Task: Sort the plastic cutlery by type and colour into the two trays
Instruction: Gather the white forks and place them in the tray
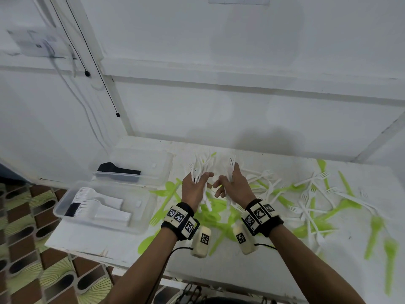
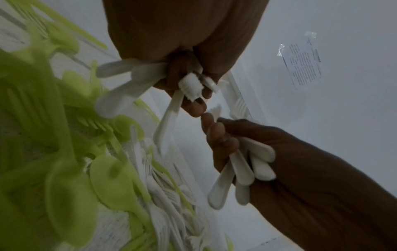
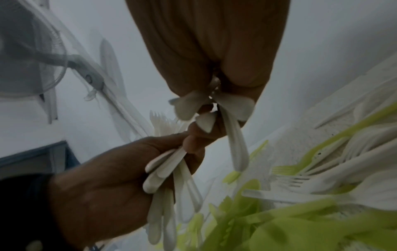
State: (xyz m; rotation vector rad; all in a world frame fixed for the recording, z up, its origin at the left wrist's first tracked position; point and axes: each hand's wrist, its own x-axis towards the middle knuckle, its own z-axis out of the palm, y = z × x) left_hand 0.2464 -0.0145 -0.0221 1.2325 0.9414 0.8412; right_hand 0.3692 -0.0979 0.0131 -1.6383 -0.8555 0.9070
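Head view showed two clear trays at the left of the white counter (image 1: 219,268). The near tray (image 1: 65,216) held white cutlery in neat rows, and the far tray (image 1: 162,165) held a dark piece. Next came the left hand (image 1: 194,188), with its fingers curled round a bunch of white forks (image 1: 200,166), tines up. Just beside it, the right hand (image 1: 233,185) gripped a smaller bunch of white forks (image 1: 231,166). The two hands almost touched above the pile. To the right, many loose white forks (image 1: 315,178) and green cutlery (image 1: 372,235) lay mixed on the counter. It looked like the person was gathering white forks, so the sorting was only partly done. The next move would likely be to join the two bunches in one hand, line up the handles, and lay them in a tray at the left. The hands would need to hold tight so no thin fork slipped out.
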